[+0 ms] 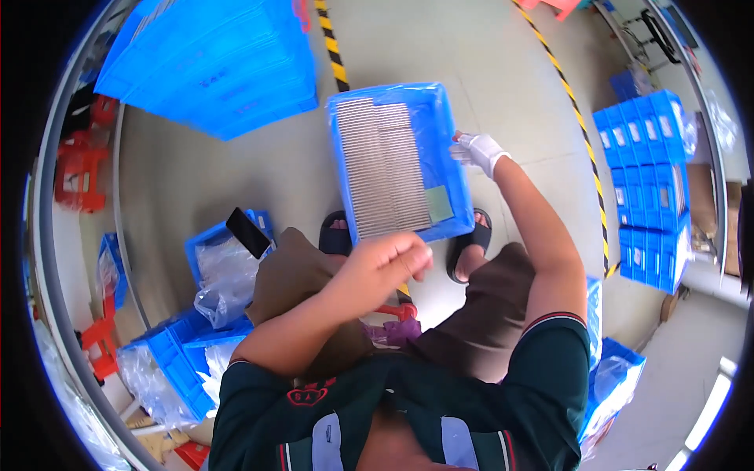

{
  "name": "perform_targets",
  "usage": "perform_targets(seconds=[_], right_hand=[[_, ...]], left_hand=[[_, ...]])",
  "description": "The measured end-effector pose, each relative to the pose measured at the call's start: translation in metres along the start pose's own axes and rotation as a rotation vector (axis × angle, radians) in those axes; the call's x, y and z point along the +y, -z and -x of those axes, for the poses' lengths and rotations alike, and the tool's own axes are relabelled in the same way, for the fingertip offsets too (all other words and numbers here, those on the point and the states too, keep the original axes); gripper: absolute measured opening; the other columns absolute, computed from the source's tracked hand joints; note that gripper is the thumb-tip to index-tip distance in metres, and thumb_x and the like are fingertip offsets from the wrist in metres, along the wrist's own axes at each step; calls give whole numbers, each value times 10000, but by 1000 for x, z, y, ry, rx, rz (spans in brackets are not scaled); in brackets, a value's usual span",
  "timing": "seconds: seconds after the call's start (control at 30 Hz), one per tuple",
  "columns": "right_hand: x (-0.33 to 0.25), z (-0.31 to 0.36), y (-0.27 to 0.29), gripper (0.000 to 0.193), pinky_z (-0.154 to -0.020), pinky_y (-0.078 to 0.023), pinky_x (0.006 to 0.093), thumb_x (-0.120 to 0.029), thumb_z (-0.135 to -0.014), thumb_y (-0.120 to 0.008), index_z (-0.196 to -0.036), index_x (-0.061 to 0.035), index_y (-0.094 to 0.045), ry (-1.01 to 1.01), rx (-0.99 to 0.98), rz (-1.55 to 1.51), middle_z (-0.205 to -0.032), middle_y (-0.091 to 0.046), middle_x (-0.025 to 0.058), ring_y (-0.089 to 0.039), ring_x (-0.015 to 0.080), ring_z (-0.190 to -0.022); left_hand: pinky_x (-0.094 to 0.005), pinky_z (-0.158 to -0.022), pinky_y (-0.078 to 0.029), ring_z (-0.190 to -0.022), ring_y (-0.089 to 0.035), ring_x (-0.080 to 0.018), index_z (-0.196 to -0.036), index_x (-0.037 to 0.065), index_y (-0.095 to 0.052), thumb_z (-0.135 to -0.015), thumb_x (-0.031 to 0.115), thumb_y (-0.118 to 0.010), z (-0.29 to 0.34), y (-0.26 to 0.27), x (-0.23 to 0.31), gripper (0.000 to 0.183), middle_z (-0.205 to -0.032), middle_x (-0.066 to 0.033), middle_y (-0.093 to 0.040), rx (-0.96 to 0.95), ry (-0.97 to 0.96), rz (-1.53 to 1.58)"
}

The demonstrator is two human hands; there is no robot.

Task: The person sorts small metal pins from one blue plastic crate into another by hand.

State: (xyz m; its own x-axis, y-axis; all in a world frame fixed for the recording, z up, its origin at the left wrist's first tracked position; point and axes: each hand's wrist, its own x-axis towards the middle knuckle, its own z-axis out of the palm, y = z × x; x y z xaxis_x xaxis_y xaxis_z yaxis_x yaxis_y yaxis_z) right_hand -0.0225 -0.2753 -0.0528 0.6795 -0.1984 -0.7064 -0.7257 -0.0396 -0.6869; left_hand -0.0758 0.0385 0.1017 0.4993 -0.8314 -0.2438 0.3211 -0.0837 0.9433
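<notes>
A blue plastic bin (466, 206) lined with clear film stands between my feet. Two long rows of thin, pale, tightly stacked pieces (381, 169) fill its left and middle parts. A light green square (440, 203) lies in its near right corner. My bare left hand (389, 261) hovers over the bin's near edge, fingers curled inward; their undersides are hidden. At the bin's right rim is my right hand (479, 152), in a white glove with reddish fingertips showing. Its fingers are drawn together, and what they hold, if anything, cannot be made out.
Tall stacked blue crates (212, 71) stand at the far left, more blue crates (644, 188) at the right. A dark phone (247, 233) lies by a crate with clear plastic bags (224, 267) near my left knee. Yellow-black tape (585, 141) marks the floor.
</notes>
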Motion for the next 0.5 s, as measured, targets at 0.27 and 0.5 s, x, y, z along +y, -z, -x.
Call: perform_targets(seconds=[0.27, 0.5], right_hand=[[108, 195, 93, 314, -678, -461, 274, -244, -835, -513, -1047, -14, -534, 218, 460, -255, -911, -623, 99, -603, 168, -790], [317, 402, 169, 271, -571, -492, 334, -232, -827, -527, -1022, -44, -529, -71, 1136, -712, -861, -620, 133, -623, 234, -732]], left_hand=[[-207, -586, -389, -618, -466, -85, -887, 0, -570, -867, 158, -482, -22, -3, -8, 181, -685, -28, -529, 20, -3, 135], [-233, -586, -419, -613, -485, -118, -947, 2, -536, -871, 132, -471, -48, -29, -25, 164, -720, -68, -555, -27, 41, 153]])
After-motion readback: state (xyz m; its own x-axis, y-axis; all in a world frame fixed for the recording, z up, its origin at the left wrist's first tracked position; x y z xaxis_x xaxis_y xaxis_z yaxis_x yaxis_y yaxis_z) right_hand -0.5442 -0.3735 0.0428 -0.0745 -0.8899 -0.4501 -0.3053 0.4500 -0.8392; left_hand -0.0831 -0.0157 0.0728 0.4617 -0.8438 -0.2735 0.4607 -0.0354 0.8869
